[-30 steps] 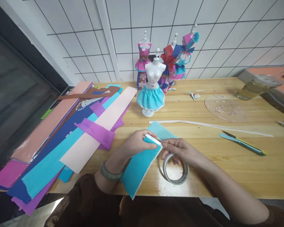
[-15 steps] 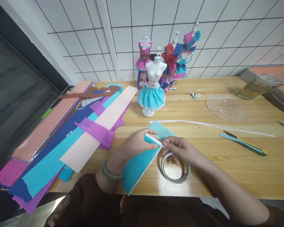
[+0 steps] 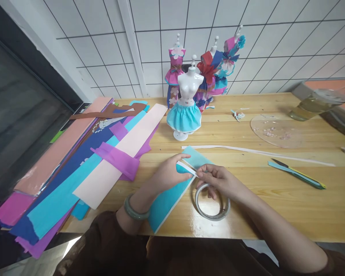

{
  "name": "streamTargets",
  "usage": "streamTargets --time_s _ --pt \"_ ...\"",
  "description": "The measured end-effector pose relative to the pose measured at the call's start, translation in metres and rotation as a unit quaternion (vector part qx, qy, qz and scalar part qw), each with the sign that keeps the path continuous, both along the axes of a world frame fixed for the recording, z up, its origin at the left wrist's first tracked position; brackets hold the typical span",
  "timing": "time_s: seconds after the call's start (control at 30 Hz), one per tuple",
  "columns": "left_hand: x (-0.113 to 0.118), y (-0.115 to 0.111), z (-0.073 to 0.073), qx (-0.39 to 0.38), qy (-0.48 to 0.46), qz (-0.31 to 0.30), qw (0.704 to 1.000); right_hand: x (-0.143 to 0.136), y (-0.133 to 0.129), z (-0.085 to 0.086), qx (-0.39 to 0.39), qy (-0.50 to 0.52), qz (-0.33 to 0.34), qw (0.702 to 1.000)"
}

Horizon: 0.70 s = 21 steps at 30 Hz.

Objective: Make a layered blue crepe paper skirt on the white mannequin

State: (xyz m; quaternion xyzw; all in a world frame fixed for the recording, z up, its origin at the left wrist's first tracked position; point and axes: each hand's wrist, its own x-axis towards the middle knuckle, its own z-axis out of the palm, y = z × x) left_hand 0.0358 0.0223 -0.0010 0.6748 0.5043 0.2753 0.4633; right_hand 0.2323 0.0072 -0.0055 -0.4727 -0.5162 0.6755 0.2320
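Left hand: the left hand (image 3: pixel 172 173) over turquoise paper sheet (image 3: pixel 168 205), thumb and forefinger apart; other fingers hidden
Right hand: the right hand (image 3: pixel 218 179), thumb and forefinger clamped on narrow white tape strip (image 3: pixel 186 168)
Tape strip: slanting between both hands, above the sheet
Tape roll: grey-white ring-shaped tape roll (image 3: pixel 197 205) at right hand's lower fingers
Beyond hands: long thin white strip (image 3: pixel 258 153) across wooden counter (image 3: pixel 264 207); slim yellow-and-black pointed tool (image 3: pixel 304 178) to the right
Ahead: white mini mannequin (image 3: pixel 189 86) in turquoise gathered skirt (image 3: pixel 184 118), partly blocking dressed mannequins behind
Left side: heap of pink, blue and purple paper sheets (image 3: pixel 119 151), overlapping, well clear of tape
Containers: clear round plate (image 3: pixel 257 132) with tiny shiny bits (image 3: pixel 268 132); transparent cup (image 3: pixel 313 105) with yellowish liquid, far right
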Motion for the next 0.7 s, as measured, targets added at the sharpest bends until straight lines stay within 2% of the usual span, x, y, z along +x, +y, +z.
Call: streamTargets --time_s 0.2,0.4,0.7 --pt "-0.0016 0.0006 0.0009 -0.024 -0.038 -0.014 0.999 -0.0006 -0.0004 0.0018 0.012 -0.007 0.005 1.0" --pt "0.0018 -0.0003 0.0001 -0.001 -0.052 -0.011 0.999 -0.0003 -0.0015 -0.0014 0.016 -0.004 0.012 1.0" --pt "0.005 -0.0036 0.0027 0.04 -0.009 0.001 0.999 -0.0016 -0.0003 -0.0016 0.002 0.019 0.002 1.0"
